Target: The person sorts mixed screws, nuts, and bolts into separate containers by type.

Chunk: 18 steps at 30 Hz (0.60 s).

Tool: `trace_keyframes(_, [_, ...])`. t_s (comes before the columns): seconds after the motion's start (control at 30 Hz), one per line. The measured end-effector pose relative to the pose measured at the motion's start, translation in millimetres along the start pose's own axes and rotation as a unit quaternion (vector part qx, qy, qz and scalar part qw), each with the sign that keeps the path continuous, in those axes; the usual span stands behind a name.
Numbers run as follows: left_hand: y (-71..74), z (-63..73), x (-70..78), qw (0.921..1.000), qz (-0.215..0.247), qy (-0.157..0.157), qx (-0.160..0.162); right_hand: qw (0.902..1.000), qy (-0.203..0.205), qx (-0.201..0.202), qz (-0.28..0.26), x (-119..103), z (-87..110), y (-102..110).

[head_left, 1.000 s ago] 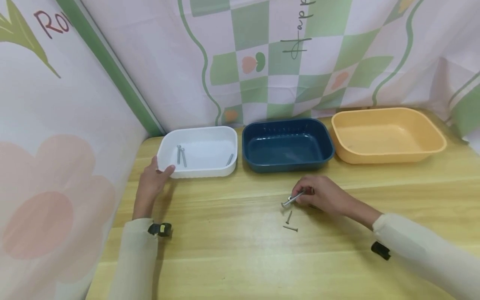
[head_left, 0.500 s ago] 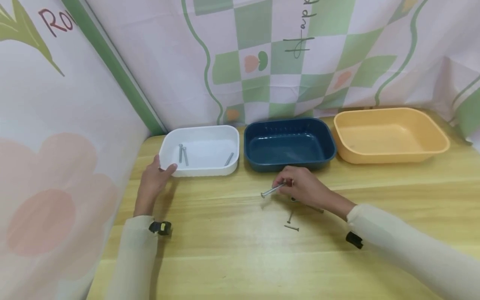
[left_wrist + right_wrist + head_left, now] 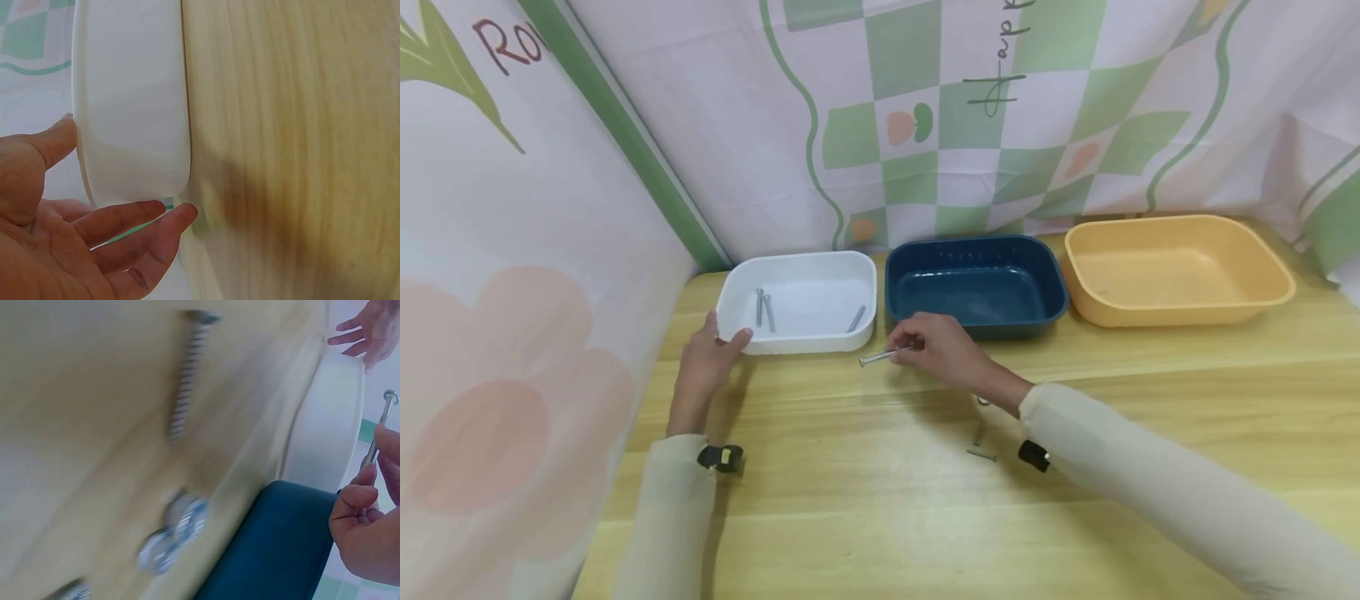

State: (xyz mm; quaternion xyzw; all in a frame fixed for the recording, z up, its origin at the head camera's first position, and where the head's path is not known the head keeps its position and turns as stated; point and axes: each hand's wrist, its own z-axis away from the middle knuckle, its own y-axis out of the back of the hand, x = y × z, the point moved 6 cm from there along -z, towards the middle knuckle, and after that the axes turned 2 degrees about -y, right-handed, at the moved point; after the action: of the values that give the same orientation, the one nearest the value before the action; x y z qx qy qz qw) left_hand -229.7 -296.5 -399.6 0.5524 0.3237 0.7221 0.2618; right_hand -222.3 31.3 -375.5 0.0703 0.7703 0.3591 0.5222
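Observation:
My right hand [image 3: 946, 352] pinches a long metal bolt [image 3: 875, 358] between thumb and fingers, its head pointing left. It is above the table, in front of the gap between the white tray [image 3: 808, 343] and the dark blue tray [image 3: 1022, 328]. In the right wrist view the bolt [image 3: 386, 412] has a round head and a threaded end near the fingers. My left hand [image 3: 706, 358] holds the white tray's front left corner, thumb on the rim and fingers at the outer side. Inside that tray lie two bolts [image 3: 763, 310] at the left and another bolt [image 3: 857, 317] at the right.
A yellow tray [image 3: 1180, 317] stands right of the blue one. Two screws lie on the wooden table [image 3: 820, 500], one a small screw [image 3: 982, 455]. Round metal pieces [image 3: 184, 519], blurred, lie near a screw [image 3: 187, 375]. A printed cloth [image 3: 700, 125] hangs behind.
My right hand has carried the bolt leftward from near the loose screws, past the blue tray's front, toward the white tray. The left hand stays on the tray corner.

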Motion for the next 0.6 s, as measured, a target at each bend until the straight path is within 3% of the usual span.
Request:
trace_keyframes(0.4, [0.2, -1.8, -1.2, 1.0000, -0.003, 0.004, -0.002, 0.9990, -0.043, 0.011, -0.002, -17, -32.9, -9])
trace_keyframes(0.6, [0.0, -2.1, -0.5, 0.9999, -0.006, -0.008, 0.002, 0.9980, -0.054, 0.018, 0.028, -17, -48.7, -12])
